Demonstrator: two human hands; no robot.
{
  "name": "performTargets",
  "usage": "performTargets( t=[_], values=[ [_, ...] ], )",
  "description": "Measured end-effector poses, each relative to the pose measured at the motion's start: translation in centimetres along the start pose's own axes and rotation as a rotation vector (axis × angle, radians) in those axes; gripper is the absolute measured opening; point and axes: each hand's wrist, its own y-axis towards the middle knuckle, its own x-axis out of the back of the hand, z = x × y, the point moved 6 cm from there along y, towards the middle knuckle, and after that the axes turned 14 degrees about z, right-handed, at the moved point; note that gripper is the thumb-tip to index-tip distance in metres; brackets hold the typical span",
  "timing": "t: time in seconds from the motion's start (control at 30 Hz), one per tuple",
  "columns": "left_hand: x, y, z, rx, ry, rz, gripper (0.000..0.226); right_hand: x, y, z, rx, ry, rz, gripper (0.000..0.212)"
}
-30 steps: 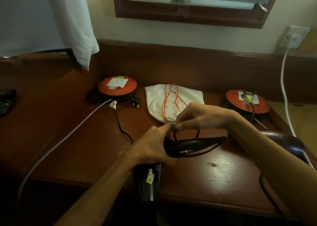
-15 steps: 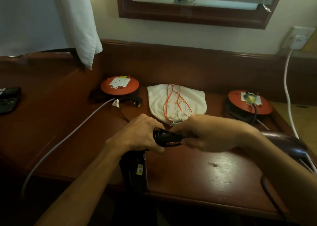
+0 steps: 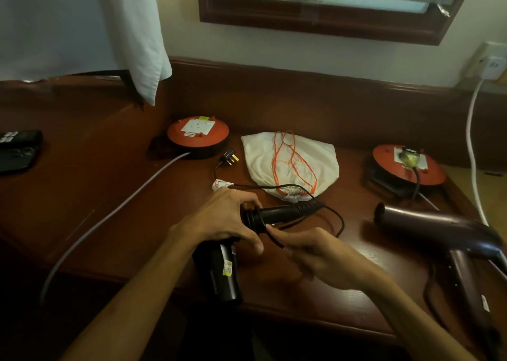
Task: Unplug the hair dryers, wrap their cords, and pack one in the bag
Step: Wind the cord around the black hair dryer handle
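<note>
Gripping the black hair dryer [image 3: 247,237] at the bend where handle meets barrel, the left hand [image 3: 227,220] has its fingers curled closed around the body. The dryer is glossy black, with a ribbed collar at the joint and a small yellow sticker on the barrel. Its handle runs roughly level toward the right and slightly away, ending in a ribbed strain relief; the barrel points down toward the person, overhanging the front edge of the wooden desk [image 3: 109,196]. The right hand [image 3: 315,253] pinches the thin black cord [image 3: 333,218] between thumb and fingertips just beside the handle, the other fingers loosely curled. From there the cord loops out to the right, then trails back left to the unplugged plug [image 3: 230,159] lying near the left orange cord reel [image 3: 198,137]. The white drawstring bag [image 3: 290,163] with orange strings lies flat behind the hands. A second, maroon hair dryer [image 3: 439,231] rests at right, its cord plugged into the right orange reel [image 3: 408,166].
</note>
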Motion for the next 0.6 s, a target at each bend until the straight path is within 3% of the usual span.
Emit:
performTargets(
  t=[0.27,0.4,0.47,0.6],
  values=[
    [-0.2,0.5,0.6,-0.057,-0.083,0.025,0.044,-1.4,1.0,-1.6,0.095,-0.101,-0.116,0.063],
    [0.1,0.7,1.8,-0.042,-0.147,0.04,0.036,-1.6,1.2,-2.9,0.085,-0.081,-0.34,0.025],
    [0.4,0.5,2.3,-0.046,-0.192,0.022,0.033,-2.2,1.6,-3.3,0.097,-0.007,-0.355,0.01],
    [1.0,-0.4,2.3,-0.083,-0.264,-0.031,0.028,-2.2,3.4,-4.0,0.022,0.032,-0.243,0.029]
  ],
)
